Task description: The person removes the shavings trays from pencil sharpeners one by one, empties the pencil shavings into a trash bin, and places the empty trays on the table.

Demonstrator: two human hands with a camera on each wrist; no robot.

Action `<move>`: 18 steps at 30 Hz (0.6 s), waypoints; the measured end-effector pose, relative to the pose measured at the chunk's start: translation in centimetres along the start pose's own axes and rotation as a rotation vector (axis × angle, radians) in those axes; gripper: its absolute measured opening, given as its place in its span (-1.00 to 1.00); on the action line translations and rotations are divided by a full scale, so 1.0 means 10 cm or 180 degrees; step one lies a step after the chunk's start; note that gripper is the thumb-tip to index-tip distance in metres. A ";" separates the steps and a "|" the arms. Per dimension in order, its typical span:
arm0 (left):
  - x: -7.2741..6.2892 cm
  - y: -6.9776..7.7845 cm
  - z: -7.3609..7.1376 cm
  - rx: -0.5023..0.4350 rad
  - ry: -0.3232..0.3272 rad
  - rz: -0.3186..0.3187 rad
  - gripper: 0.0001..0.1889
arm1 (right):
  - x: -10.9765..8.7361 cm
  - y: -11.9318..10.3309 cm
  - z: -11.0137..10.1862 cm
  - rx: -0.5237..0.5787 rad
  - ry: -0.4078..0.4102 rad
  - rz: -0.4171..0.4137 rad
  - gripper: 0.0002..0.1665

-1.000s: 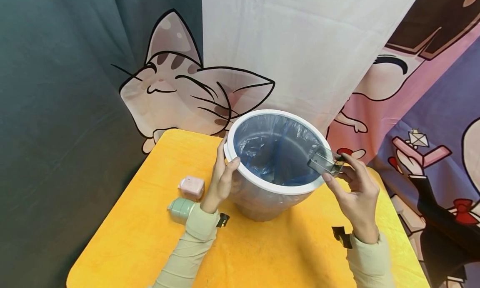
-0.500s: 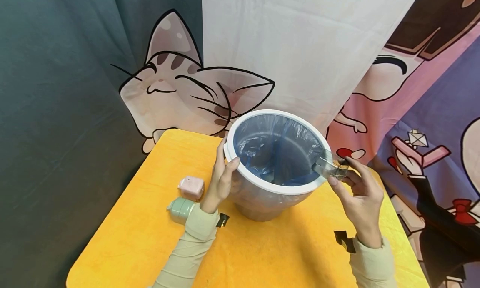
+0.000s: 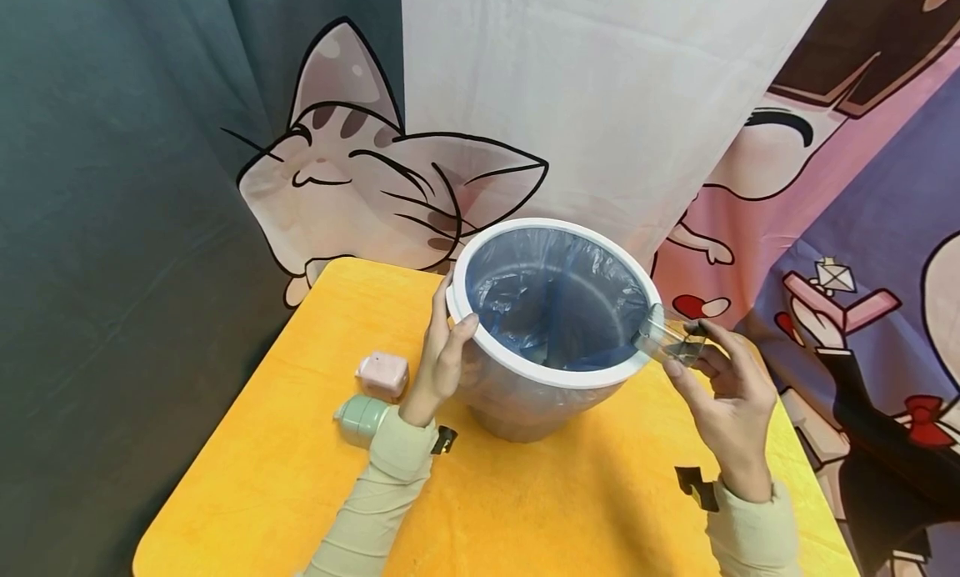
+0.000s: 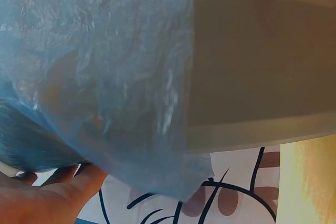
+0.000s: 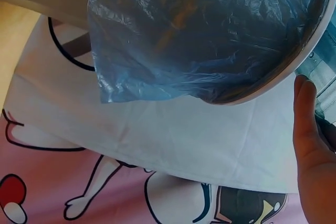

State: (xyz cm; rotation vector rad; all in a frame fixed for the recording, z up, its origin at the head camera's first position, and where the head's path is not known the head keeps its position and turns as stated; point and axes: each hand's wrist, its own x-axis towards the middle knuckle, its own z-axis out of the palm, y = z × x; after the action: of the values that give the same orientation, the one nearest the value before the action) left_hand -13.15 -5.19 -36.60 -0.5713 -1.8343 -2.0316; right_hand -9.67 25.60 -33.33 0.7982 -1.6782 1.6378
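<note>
Far left, a dark green drape (image 3: 120, 252), and beside it a big smiling cat print (image 3: 330, 202) behind the yellow tabletop (image 3: 247, 485). Down on that tabletop, a green container (image 3: 362, 420), rounded, its right end just by the pale left sleeve (image 3: 375, 502). Right behind it sits a pink case (image 3: 385, 374), boxy with soft corners. Now the left hand (image 3: 442, 364), thumb over the rim and fingers round the outside, gripping the bin (image 3: 517, 406) by its left edge. And the bin stands mid-tabletop, a smooth white rim over a pale wall that narrows toward the base. Inside, a blue liner (image 3: 555, 302), crinkled and shiny, with a loose flap over the outer wall in the left wrist view. On to the right edge, and here's the clear piece (image 3: 663, 341), see-through, faintly grey, glinting, its left end overlapping the rim; contact there I can't tell. The right hand (image 3: 731, 398) pinches its other end, thumb below, fingertips above, while a pink and purple cartoon drape (image 3: 840, 227) fills the far right
</note>
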 end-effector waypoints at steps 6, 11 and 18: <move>0.00 0.00 0.00 0.0024 -0.0003 0.0013 -0.30 | -0.05 0.04 -0.07 0.0145 0.0040 -0.0039 -0.34; 0.00 0.00 0.00 -0.0037 -0.0022 -0.0039 -0.31 | -0.07 0.01 -0.09 0.0233 0.0075 -0.0068 -0.35; 0.00 0.01 -0.01 -0.0016 -0.0034 -0.0067 -0.30 | -0.11 0.02 -0.12 0.0222 0.0090 -0.0085 -0.36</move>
State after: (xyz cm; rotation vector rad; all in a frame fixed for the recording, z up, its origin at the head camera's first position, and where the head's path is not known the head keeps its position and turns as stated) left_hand -13.11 -5.31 -36.51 -0.5674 -1.8493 -2.0512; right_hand -9.14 26.79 -34.37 0.8238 -1.5920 1.6894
